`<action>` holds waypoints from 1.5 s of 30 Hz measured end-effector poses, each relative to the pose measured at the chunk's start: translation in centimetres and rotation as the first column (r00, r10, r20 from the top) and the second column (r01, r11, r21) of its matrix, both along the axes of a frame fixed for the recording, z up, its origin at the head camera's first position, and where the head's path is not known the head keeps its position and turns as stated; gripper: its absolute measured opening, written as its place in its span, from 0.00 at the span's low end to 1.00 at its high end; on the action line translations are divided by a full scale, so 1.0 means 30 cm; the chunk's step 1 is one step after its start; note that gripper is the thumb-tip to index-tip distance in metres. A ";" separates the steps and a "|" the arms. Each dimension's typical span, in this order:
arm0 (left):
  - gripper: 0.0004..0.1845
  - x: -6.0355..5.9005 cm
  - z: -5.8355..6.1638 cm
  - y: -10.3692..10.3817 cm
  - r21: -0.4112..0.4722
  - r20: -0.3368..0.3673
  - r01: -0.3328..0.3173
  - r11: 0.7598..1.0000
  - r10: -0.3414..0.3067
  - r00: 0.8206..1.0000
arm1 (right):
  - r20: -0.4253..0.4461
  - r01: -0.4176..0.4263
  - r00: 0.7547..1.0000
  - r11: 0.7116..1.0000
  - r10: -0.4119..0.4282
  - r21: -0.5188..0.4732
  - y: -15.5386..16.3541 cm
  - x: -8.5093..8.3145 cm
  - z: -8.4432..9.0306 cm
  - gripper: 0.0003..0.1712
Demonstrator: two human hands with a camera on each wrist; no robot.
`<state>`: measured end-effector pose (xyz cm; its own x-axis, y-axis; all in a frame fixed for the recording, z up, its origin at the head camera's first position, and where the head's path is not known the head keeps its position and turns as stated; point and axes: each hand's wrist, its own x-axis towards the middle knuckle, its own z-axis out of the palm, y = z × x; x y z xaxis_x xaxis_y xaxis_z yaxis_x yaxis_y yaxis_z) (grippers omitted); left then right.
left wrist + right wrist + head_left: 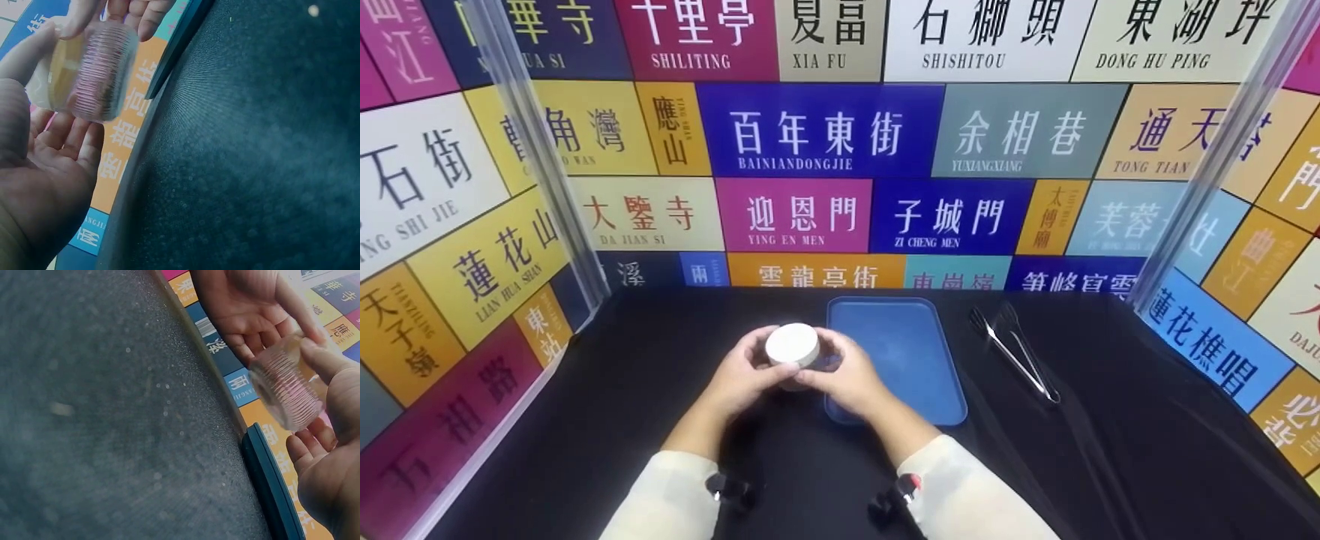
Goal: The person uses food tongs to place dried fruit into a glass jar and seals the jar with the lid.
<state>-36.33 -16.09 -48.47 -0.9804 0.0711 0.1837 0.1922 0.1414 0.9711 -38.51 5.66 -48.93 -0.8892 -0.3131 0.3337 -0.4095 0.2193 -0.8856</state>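
White-lidded, the small ribbed jar (793, 346) is held up just left of the blue tray (894, 358), the left hand (746, 375) and right hand (847, 381) both pinching it with curled fingers. It looks light, stiff, probably a little slippery; the ribbed wall gives the best hold. Metal tongs (1014, 351) lie well right of the tray.

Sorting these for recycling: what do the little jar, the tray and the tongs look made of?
The jar, held in both hands, looks like clear ribbed plastic, possibly glass, since light passes through its grooved wall; its white lid appears matte plastic. The blue tray looks like smooth moulded plastic with an even colour and a soft sheen. The tongs appear to be polished metal, thin and reflective.
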 end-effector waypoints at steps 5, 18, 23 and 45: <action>0.46 -0.003 -0.011 -0.004 -0.038 0.014 -0.001 0.999 0.002 1.000 | 0.055 -0.016 0.998 1.000 0.017 -0.022 -0.001 -0.006 -0.005 0.42; 0.50 -0.001 -0.020 0.029 -0.197 0.012 -0.031 0.980 0.034 0.999 | 0.101 0.002 0.995 1.000 -0.003 0.013 0.004 -0.002 -0.006 0.42; 0.51 0.002 -0.020 0.033 -0.217 0.006 -0.033 0.976 0.035 0.999 | 0.103 0.010 0.995 1.000 -0.012 0.017 0.007 -0.002 -0.010 0.43; 0.51 -0.022 -0.033 0.084 -0.205 0.004 -0.009 0.979 0.010 1.000 | 0.101 0.035 0.994 0.999 -0.038 0.038 0.060 -0.011 -0.025 0.42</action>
<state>-36.99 -13.57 -49.45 -0.9821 0.0978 0.1611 0.1851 0.3393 0.9223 -38.85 7.45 -49.69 -0.9289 -0.2898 0.2305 -0.3092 0.2646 -0.9134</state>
